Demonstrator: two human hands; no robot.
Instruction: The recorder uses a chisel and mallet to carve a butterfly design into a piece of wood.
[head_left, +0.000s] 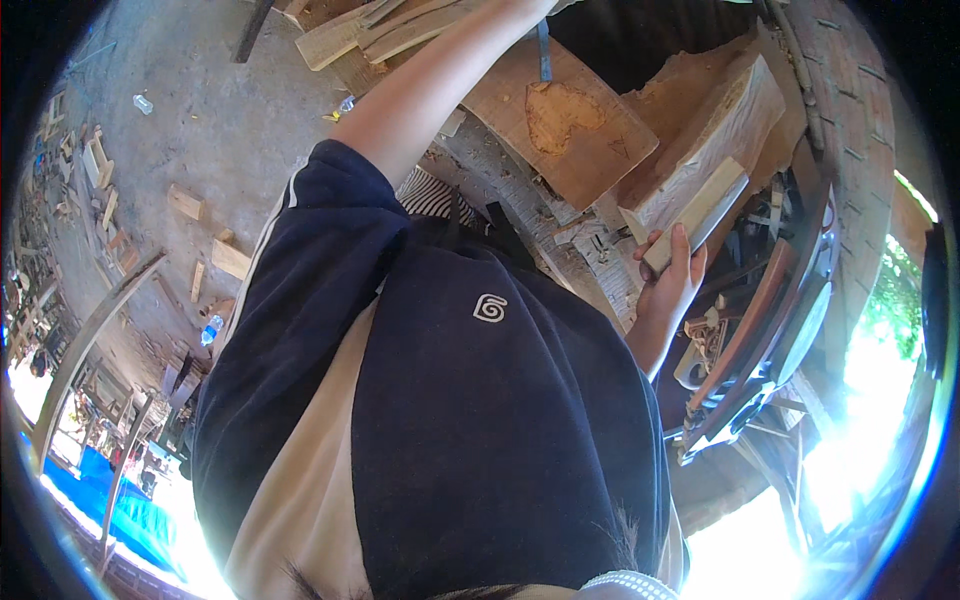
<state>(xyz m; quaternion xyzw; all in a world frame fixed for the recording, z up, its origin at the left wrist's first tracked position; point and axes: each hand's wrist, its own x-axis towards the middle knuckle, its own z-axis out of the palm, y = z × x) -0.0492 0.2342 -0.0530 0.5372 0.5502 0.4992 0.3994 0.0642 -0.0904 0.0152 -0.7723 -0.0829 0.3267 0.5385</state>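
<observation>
My right hand (672, 268) grips a short pale wooden block (716, 198) at the right, its fingers wrapped round the near end, beside a long rough-sawn timber piece (735, 115). My left hand (532, 8) reaches to the top edge of the view, above a flat brown board (555, 130); its fingers are out of sight. A narrow metal tool (545, 55) stands or lies at that board's upper edge, just below my left hand. Pale wooden planks (340, 38) lie to the left of my left forearm, and a dark cavity shows behind the boards.
Wood offcuts (188, 203) and plastic bottles (211, 330) lie on the concrete floor (240, 120) at left. Curved wooden frames (75, 370) and a blue sheet (95, 490) are farther left. At right are a curved rail (745, 320) with small wood bits and a slatted plank structure (850, 150).
</observation>
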